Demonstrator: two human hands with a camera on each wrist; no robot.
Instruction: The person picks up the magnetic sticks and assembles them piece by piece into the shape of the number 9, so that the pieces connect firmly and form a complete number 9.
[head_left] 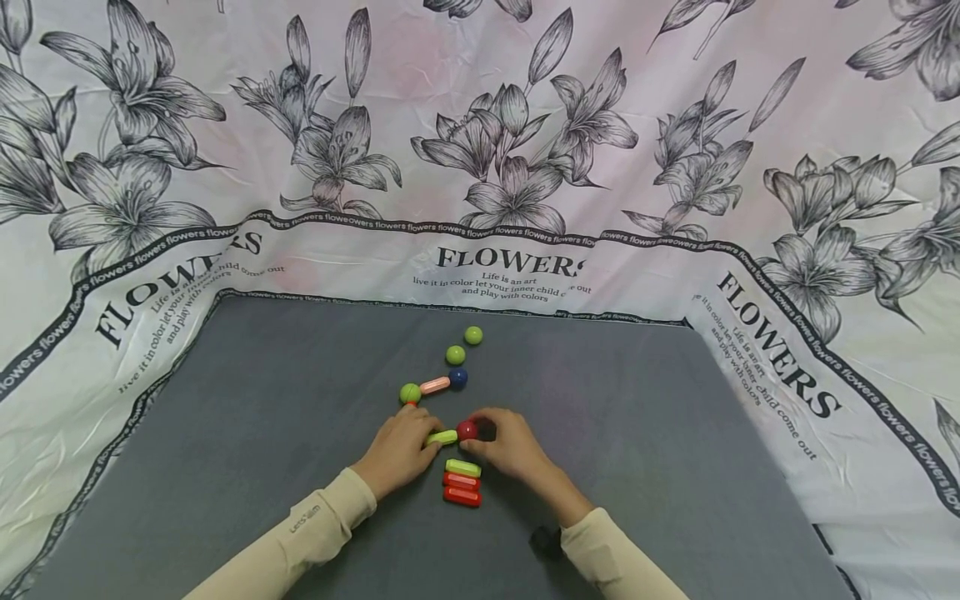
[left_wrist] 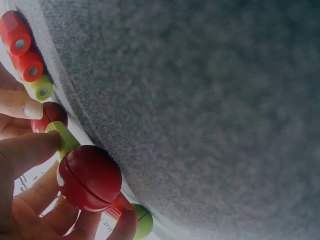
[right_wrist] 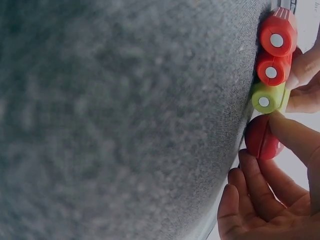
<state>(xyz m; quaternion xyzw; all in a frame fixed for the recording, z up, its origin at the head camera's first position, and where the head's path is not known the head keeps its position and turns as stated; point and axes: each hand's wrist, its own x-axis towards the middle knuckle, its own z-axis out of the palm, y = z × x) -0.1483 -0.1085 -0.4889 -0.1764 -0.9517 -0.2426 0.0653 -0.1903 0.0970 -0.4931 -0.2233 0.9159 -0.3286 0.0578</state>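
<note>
My left hand grips a yellow-green rod by the end nearest it. In the left wrist view the thumb lies on this rod and the fingers curl behind a red ball at its near end. A second red ball meets the rod's other end. My right hand pinches that ball between thumb and fingers. Past the left fingers a red rod leads to a green ball. A peach-coloured rod joins the green ball to a dark blue ball.
Nearer me, a yellow-green rod and two red rods lie side by side, their round end faces showing in the wrist views. Two loose green balls sit farther back on the grey table. Flower-printed cloth surrounds the table.
</note>
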